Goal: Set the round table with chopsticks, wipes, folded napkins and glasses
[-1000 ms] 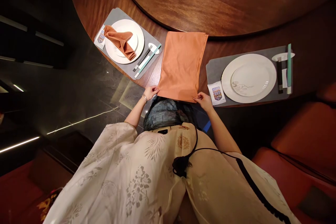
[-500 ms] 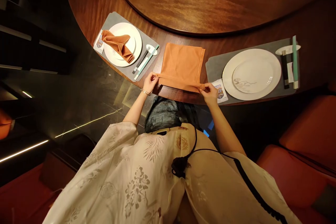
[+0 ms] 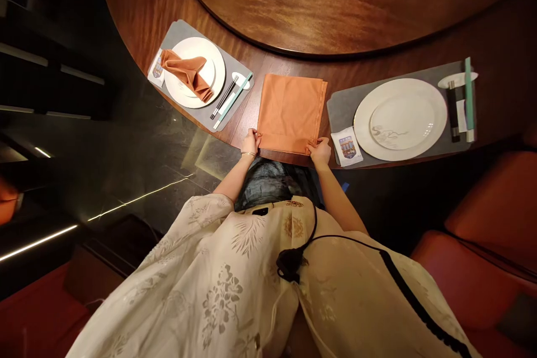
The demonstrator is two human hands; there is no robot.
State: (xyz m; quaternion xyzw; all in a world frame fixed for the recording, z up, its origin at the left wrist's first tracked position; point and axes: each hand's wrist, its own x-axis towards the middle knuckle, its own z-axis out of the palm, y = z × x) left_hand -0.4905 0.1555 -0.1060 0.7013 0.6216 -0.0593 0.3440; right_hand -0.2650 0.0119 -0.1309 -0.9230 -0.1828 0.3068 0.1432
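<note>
An orange cloth napkin (image 3: 291, 112) lies folded flat on the round wooden table (image 3: 293, 67), between two place settings. My left hand (image 3: 250, 141) pinches its near left corner at the table's edge. My right hand (image 3: 321, 151) pinches the near right corner. Both hands are closed on the cloth, with the fingers curled over the fold.
A grey placemat (image 3: 172, 33) on the left holds a white plate (image 3: 212, 56), a folded orange napkin (image 3: 187, 72) and chopsticks (image 3: 229, 98). On the right, another placemat (image 3: 339, 109) carries white plates (image 3: 400, 117), a small packet (image 3: 346, 147) and chopsticks (image 3: 459, 100). Red seats (image 3: 490, 218) stand to the right.
The napkin was long and hung over the table edge. Its near part has been folded up, and both hands have drawn the folded edge back to the table's rim.
</note>
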